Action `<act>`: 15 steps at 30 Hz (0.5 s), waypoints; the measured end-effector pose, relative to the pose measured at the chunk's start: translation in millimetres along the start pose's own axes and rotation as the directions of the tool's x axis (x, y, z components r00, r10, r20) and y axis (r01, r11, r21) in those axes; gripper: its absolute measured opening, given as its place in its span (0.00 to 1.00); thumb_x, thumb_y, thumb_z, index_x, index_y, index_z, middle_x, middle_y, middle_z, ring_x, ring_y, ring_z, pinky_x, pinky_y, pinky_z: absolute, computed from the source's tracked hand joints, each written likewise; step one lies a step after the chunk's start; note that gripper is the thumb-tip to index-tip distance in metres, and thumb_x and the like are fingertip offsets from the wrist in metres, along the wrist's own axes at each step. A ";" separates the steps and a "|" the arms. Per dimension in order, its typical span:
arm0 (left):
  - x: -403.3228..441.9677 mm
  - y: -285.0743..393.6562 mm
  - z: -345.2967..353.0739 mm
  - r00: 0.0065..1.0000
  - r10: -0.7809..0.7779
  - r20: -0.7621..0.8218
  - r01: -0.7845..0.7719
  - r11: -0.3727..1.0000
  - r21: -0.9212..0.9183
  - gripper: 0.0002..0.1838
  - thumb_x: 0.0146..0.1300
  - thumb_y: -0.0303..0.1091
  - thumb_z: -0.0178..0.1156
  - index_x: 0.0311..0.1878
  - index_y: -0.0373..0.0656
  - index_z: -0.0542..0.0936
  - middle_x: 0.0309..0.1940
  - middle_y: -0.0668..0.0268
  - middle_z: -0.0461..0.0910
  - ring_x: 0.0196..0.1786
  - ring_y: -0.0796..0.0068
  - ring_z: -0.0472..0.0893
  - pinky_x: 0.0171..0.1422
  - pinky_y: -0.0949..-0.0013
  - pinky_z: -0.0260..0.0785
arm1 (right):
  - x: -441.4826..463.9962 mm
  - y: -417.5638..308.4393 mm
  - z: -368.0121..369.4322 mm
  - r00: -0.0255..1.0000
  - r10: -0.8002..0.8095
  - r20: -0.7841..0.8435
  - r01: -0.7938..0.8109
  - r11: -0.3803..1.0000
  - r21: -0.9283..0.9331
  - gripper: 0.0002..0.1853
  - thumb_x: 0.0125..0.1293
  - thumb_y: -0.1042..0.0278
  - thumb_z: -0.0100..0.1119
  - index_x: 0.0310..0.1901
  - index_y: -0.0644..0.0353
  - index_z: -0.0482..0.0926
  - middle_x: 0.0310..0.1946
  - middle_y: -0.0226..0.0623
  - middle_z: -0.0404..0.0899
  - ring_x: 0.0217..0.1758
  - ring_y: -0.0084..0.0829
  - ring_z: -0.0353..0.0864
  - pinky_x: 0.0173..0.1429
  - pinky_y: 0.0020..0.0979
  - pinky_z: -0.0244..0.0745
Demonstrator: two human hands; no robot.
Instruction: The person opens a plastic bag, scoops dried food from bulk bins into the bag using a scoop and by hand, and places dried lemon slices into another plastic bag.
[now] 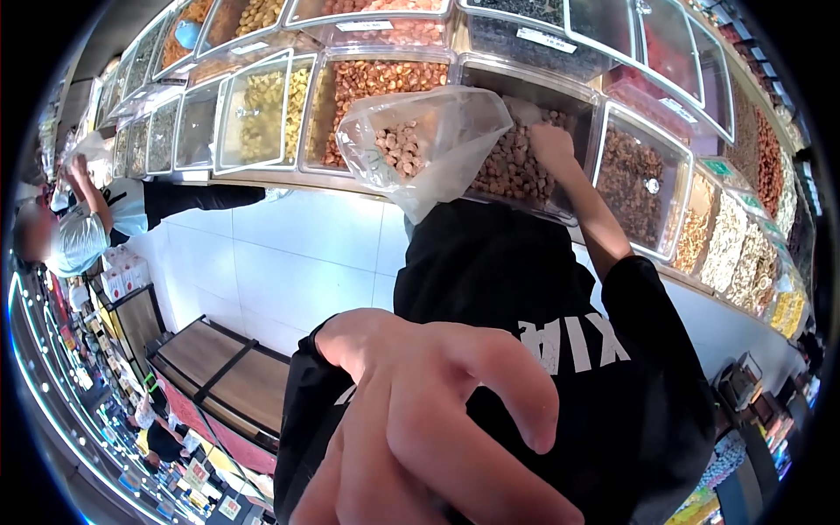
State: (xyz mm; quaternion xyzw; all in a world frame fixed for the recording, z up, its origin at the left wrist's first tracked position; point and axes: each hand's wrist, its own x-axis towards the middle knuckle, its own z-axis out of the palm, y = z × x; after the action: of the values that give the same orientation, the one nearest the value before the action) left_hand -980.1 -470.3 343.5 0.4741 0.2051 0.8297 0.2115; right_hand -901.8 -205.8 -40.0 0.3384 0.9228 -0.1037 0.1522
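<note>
Raised close to the camera, my left hand (429,411) is open, with its thumb and fingers apart and nothing in it. My right hand (551,149) reaches into a clear bin (573,92) of small brown pieces (512,166). Its fingers look curled closed, and what they hold, if anything, cannot be made out. Beside it, a clear plastic bag (468,131) lies across the bin edges with pale brown, nut-like pieces (402,149) inside. Neither hand touches the bag.
Left of the bag are bins of reddish-brown pieces (394,79) and yellow pieces (262,101). A lidded bin (634,175) stands at right. Lower left is a wooden-topped stand (223,372). Another person (96,219) stands by the bins at far left.
</note>
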 end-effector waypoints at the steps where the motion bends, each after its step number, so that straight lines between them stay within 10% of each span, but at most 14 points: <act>1: -1.9 -0.7 -0.7 1.000 0.000 -0.005 -0.001 1.000 -0.031 0.03 0.73 0.34 0.55 0.40 0.50 0.75 0.52 0.81 0.80 0.55 0.83 0.75 0.51 0.64 0.74 | -4.3 -2.2 3.2 0.999 0.045 0.000 -0.045 0.998 0.035 0.10 0.66 0.71 0.57 0.43 0.66 0.83 0.39 0.52 0.87 0.46 0.48 0.89 0.47 0.45 0.85; 7: 4.5 7.8 -0.9 0.990 -0.141 0.021 0.137 0.979 0.150 0.07 0.73 0.34 0.56 0.35 0.51 0.73 0.45 0.77 0.81 0.52 0.77 0.76 0.51 0.61 0.70 | -27.8 2.5 22.1 0.988 0.152 0.036 -0.155 0.977 0.144 0.13 0.68 0.70 0.53 0.48 0.71 0.78 0.39 0.54 0.87 0.43 0.51 0.89 0.47 0.48 0.84; 11: 0.6 -22.5 -66.5 0.986 -0.132 0.107 0.088 0.935 0.343 0.11 0.74 0.46 0.56 0.50 0.51 0.74 0.60 0.56 0.74 0.56 0.63 0.77 0.53 0.58 0.73 | -64.9 9.6 23.9 0.998 0.049 0.025 -0.053 0.979 0.196 0.14 0.69 0.61 0.56 0.35 0.65 0.83 0.34 0.56 0.85 0.40 0.55 0.87 0.44 0.50 0.83; 15: -6.3 -46.5 -119.1 0.986 -0.107 -0.128 0.158 0.366 0.917 0.12 0.73 0.30 0.59 0.56 0.41 0.72 0.62 0.50 0.75 0.57 0.61 0.79 0.57 0.64 0.73 | -95.6 16.4 -2.5 0.998 0.046 0.048 -0.056 0.971 0.233 0.13 0.66 0.61 0.61 0.37 0.65 0.83 0.33 0.54 0.85 0.40 0.52 0.87 0.43 0.48 0.83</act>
State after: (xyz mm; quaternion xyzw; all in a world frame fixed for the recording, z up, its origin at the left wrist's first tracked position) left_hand -1074.0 -452.0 258.4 0.4738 0.6748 0.5651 -0.0277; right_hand -822.3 -249.4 -5.6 0.3751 0.8917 -0.2151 0.1335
